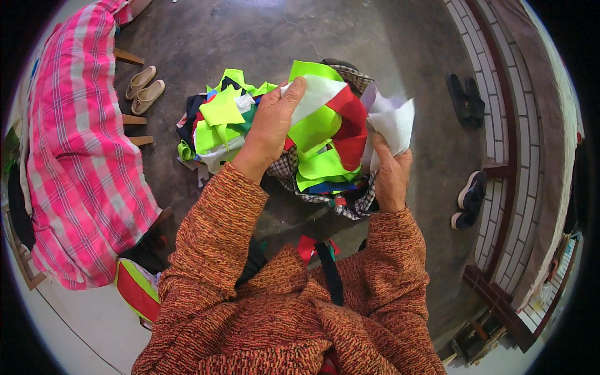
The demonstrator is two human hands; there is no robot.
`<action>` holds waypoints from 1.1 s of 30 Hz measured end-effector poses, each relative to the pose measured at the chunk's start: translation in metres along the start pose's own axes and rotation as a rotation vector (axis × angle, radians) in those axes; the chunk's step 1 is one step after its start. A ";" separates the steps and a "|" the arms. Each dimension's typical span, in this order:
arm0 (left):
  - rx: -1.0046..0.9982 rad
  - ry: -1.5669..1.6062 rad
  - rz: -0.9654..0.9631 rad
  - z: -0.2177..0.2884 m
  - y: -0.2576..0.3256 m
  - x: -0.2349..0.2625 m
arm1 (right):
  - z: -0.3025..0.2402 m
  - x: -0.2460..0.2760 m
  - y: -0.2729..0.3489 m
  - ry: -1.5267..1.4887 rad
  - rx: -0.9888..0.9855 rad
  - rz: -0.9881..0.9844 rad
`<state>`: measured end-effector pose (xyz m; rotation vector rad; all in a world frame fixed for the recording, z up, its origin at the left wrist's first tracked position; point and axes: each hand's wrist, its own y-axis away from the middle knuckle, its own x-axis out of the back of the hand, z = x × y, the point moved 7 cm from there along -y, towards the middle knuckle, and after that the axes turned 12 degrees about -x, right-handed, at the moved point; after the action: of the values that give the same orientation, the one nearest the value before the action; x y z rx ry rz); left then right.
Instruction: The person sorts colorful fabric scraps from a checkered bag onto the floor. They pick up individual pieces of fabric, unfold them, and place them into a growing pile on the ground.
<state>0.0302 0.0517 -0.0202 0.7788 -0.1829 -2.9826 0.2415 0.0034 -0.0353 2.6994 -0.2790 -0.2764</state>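
Cloth scraps (222, 111) and shoes (148, 98) strew the floor (212, 37).

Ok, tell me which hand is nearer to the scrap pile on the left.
Left. The left hand is just right of the scrap pile, holding a white scrap; the right hand is farther right, past the red scrap.

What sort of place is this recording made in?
Probably a room in someone's home, though the picture alone can't settle it. A pink checked cloth drapes over something with wooden legs, and beige shoes and black slippers sit on the bare grey floor.
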 end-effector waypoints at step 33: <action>0.310 0.297 -0.213 -0.036 0.025 -0.041 | 0.018 -0.035 -0.002 -0.151 -0.055 -0.156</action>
<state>0.0841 0.0264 -0.0283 1.3402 -0.5914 -3.0172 0.2041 0.0067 -0.0469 2.6539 -0.1026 -0.5275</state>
